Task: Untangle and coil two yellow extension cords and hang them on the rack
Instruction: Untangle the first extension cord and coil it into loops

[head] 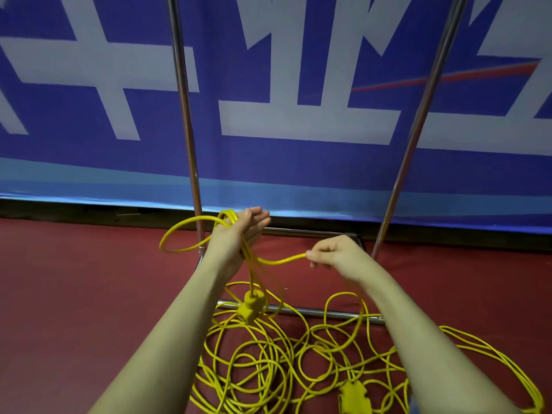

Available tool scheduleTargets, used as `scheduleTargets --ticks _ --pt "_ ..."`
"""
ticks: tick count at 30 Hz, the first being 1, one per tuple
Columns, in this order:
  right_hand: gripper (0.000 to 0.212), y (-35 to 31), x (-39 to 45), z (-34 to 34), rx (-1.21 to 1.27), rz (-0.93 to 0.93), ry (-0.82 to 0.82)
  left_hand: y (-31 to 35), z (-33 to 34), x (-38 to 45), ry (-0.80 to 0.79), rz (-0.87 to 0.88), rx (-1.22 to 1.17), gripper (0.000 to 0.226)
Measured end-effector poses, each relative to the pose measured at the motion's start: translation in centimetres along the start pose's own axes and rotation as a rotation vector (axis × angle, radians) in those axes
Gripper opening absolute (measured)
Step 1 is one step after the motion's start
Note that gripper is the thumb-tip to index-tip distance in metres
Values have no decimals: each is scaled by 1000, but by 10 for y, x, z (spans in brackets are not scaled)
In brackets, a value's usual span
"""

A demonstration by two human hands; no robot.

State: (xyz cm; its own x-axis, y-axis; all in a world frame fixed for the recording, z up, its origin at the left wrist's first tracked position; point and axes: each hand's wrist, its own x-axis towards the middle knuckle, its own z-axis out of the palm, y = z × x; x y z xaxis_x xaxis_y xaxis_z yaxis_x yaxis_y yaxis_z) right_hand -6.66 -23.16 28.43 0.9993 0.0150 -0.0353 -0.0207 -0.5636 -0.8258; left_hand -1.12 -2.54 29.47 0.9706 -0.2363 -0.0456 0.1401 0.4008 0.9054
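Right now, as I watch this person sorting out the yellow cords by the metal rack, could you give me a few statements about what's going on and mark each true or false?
1. The left hand carries several loops of yellow cord. True.
2. The right hand is empty. False: it pinches a stretch of the cord running across from the left hand.
3. A yellow plug dangles below the left hand. True.
4. All the cord already hangs on the rack. False: a tangled pile lies on the red floor.
5. The backdrop behind the rack is plain green. False: it is a blue banner with white shapes.
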Motion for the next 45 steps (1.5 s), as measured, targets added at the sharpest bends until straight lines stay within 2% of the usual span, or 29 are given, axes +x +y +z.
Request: scheduleTargets --ticks 2,4,7,9,11,13,16,19,23,26,28,30,34,39,45 --pt "31 -14 -8 -4 129 -80 -146 -4 0 1 -44 -47 97 29" --pt "32 -24 -12 -8 184 -148 -160 -6 1 -2 -106 -92 242 31" --pt "32 -30 -9 -8 232 -203 -84 -7 5 -11 -185 -143 453 33" --pt "29 -28 -4 -7 302 -172 50 -8 5 -15 -227 -160 502 37" --pt "24 -23 0 -8 345 -123 230 -7 6 -17 -268 -159 457 43" --pt "17 -17 3 -8 368 -76 337 -5 10 -18 -272 -158 342 37" --pt "14 -7 3 -5 483 4 311 1 15 -17 -247 -105 130 25" --pt "9 1 1 -1 523 8 288 4 16 -14 -241 -88 15 27" --pt "16 2 1 0 578 -17 409 5 16 -13 -231 -117 97 41" --pt "20 2 1 -7 515 -92 507 4 11 -13 -190 -149 145 39" --pt "21 2 -2 -11 372 -132 430 3 6 -11 -182 -151 160 37" --pt "22 0 -5 -10 228 -149 285 3 4 -10 -181 -133 170 37" --pt "12 -15 -6 -3 45 -205 35 0 6 -11 -172 -116 223 37" --pt "10 -23 1 6 9 -243 29 -7 7 -16 -186 -172 463 42" --pt "9 -22 2 4 78 -270 80 -5 13 -24 -306 -264 443 38"
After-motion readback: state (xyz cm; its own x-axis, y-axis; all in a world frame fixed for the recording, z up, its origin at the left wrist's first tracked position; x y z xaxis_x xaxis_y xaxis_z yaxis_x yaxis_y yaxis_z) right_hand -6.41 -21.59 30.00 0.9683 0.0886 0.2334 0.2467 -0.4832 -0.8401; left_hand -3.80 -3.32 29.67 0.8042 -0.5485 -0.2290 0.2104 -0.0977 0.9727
